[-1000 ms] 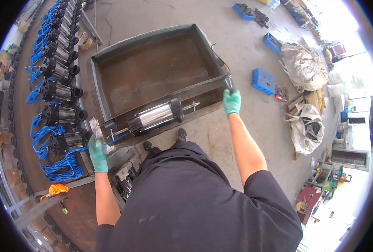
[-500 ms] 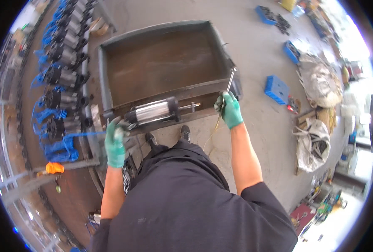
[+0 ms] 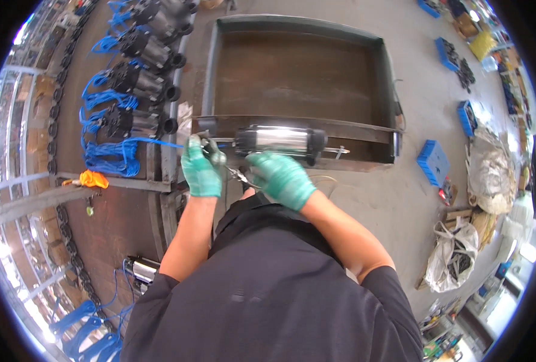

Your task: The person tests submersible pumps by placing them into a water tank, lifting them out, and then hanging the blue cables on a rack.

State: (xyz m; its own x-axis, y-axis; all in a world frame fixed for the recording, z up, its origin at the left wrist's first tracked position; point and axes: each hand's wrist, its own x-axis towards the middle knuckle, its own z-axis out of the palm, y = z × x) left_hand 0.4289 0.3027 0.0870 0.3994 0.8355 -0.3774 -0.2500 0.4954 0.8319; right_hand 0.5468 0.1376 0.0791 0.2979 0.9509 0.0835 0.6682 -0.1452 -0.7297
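The silver-and-black motor lies just beyond my right hand, its long axis running crosswise, left to right. The thin rod at its left end points toward my left hand, the nearer hand to that end. A metal tool slants between my hands; the fingers of both are bent, but I cannot tell which grips it.

My left hand is curling just left of the silver-and-black cylinder; my right hand is hovering at its near side, a metal tool showing between them. Similar cylinders are lying farther left, a tray stretching beyond it.
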